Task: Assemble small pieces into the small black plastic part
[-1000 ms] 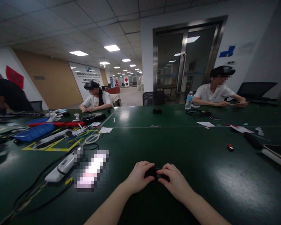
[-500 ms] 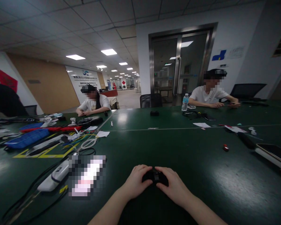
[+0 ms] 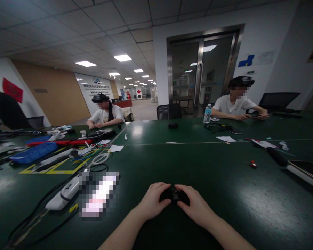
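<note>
Between my two hands, low over the dark green table, is a small black object with a greyish, shiny patch in its middle. Its exact kind cannot be made out, since fingers cover both ends. My left hand grips its left end, thumb in front and fingers behind. On the opposite end, my right hand has the same kind of hold. The thumb tips lie close to each other, a little apart.
To the left lie a white power strip, a blurred-out bright panel, coiled cables and a blue tray. A small red object and a water bottle stand right. Two people sit across the table.
The view has turned very slightly left, so the scene sits a little further right. Both hands keep their hold on the black object.
</note>
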`<state>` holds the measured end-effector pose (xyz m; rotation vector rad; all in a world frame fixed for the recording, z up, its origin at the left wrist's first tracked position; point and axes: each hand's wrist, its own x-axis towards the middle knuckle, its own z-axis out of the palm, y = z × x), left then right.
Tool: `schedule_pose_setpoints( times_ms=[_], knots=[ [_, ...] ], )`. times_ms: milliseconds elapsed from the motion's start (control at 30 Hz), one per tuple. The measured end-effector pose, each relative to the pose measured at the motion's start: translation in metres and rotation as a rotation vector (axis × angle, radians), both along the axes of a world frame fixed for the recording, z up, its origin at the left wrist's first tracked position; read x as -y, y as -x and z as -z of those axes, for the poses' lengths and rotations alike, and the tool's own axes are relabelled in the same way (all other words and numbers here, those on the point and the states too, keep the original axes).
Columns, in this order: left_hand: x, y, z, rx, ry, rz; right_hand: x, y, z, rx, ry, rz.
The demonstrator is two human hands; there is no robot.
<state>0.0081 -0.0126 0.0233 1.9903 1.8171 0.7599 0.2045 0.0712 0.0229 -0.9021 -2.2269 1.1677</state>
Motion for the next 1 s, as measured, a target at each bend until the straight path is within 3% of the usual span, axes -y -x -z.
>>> schedule_pose_setpoints(
  times_ms=[533, 800, 1000],
  knots=[
    [0.002, -0.003, -0.005, 0.048, -0.016, -0.011, -0.004, 0.003, -0.001, 0.21, -0.089, -0.025],
    [0.002, 0.0, -0.003, 0.195, -0.051, -0.026, -0.002, 0.002, -0.007, 0.246, -0.051, -0.041],
    [0.007, 0.009, -0.02, 0.142, -0.01, -0.068, -0.004, 0.002, -0.005, 0.263, -0.058, -0.041]
  ],
)
